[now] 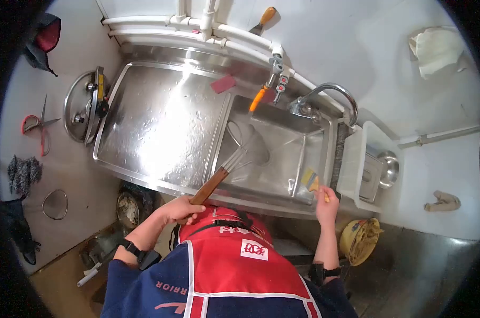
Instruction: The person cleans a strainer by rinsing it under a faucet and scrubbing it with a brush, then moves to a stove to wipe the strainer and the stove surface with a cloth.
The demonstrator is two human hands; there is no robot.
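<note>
My left hand (182, 210) is closed round the thick wooden handle of a wire whisk (212, 185). Its wire loops reach up and to the right over the steel sink basin (282, 153). A grey rounded shape shows behind the wires; I cannot make out what it is. At the basin's right front corner, my right hand (327, 204) pinches the handle of a small flat brush (310, 179). The brush's bristles point up and left, above the basin's edge.
A wet steel drainboard (155, 122) spans the left, with a pink sponge (223, 84) at its back. Behind the basin are an orange-nozzled tap (259, 98) and a curved faucet (335, 87). A white bin (356, 164) and yellow bucket (356, 241) stand right; scissors (38, 124) hang left.
</note>
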